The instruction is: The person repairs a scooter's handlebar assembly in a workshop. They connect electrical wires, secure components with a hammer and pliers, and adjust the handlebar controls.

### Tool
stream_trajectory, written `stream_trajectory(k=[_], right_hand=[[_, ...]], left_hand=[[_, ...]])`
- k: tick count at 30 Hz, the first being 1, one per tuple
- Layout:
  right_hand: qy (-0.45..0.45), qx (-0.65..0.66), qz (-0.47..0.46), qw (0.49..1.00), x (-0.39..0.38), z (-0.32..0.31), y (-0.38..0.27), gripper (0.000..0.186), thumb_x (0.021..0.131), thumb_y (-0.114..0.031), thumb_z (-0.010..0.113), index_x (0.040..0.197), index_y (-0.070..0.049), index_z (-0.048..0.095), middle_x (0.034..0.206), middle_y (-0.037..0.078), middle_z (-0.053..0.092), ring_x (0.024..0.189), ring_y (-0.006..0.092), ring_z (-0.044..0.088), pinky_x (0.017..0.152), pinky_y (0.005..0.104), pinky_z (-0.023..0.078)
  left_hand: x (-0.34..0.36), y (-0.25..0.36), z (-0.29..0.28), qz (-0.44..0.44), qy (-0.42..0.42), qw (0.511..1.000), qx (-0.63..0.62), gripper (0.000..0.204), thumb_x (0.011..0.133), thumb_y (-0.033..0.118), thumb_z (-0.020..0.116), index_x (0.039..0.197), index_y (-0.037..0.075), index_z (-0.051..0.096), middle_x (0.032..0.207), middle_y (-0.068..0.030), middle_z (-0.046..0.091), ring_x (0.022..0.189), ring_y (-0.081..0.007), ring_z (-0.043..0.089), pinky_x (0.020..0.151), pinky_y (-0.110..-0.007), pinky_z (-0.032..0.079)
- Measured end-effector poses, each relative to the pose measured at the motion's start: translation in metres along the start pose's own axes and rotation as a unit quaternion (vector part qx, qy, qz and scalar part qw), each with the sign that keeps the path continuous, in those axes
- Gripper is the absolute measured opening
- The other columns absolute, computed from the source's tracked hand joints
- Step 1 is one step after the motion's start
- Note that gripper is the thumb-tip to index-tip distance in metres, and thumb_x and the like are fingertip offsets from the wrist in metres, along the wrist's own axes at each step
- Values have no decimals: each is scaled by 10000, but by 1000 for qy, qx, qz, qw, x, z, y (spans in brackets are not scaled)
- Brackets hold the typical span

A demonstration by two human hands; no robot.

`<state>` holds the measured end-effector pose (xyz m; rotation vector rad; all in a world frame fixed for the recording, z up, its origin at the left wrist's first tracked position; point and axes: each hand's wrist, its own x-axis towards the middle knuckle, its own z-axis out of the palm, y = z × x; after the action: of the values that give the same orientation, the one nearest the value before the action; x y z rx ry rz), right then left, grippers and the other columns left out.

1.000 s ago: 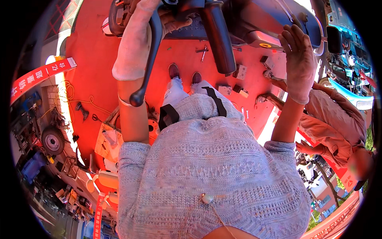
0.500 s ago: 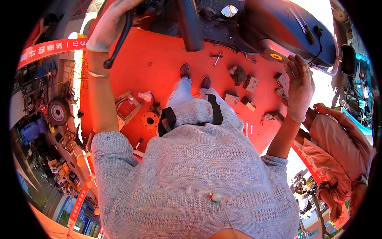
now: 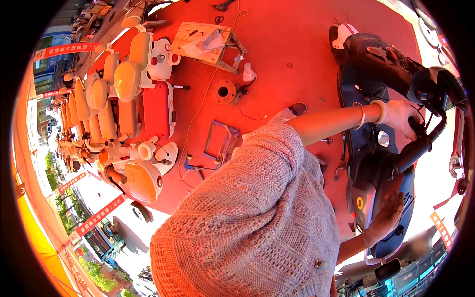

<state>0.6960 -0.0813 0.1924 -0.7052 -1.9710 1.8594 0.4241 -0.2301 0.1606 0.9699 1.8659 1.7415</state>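
Note:
A dark electric scooter [image 3: 381, 173] stands on my right, its handlebar [image 3: 436, 129] at the far right of the view. My left arm reaches across to it. My left hand [image 3: 400, 117], with pale glove fabric at the palm and wrist, is closed around a black part of the handlebar; the fingertips are partly hidden. Beside the scooter's rear end, close to the seat, is my right hand [image 3: 385, 220]. Its fingers are stretched out and hold nothing; whether it touches the scooter I cannot tell.
Parked scooters [image 3: 133, 106] line the left side. A wooden stool [image 3: 190, 37] with a plastic bag stands on the red floor [image 3: 297, 44]. Near it lie a round orange flange [image 3: 216, 93], a blue metal frame [image 3: 212, 138] and a cable. Red-and-white banner tape [image 3: 101, 218] stretches beyond.
My view has swung left, bringing the parked scooters into sight and shifting the dark scooter to the right. My left hand stays at the handlebar, and my right hand stays outstretched by the scooter's rear.

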Motion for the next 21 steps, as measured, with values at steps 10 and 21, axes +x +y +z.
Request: stream_trajectory(k=[10,21], right_hand=[[-107,-212,-121,964,38,63,-38,496,1009,-299,349,1319,87,372,1310,254,453,1122,342,556,878,398,531],[-101,-447,-213,863,57,50,-16,384,920,30,463,1302,0,450,1044,164,568,725,180,577,564,248,466]], left_hand=[[4,-22,34,-34,121,991,-40,432,688,324,708,1088,165,667,1044,-136,613,1028,-321,567,885,-382,459],[-19,-25,30,44,223,972,-53,428,701,172,647,1125,125,612,1099,-124,594,1038,-317,571,899,-390,467]])
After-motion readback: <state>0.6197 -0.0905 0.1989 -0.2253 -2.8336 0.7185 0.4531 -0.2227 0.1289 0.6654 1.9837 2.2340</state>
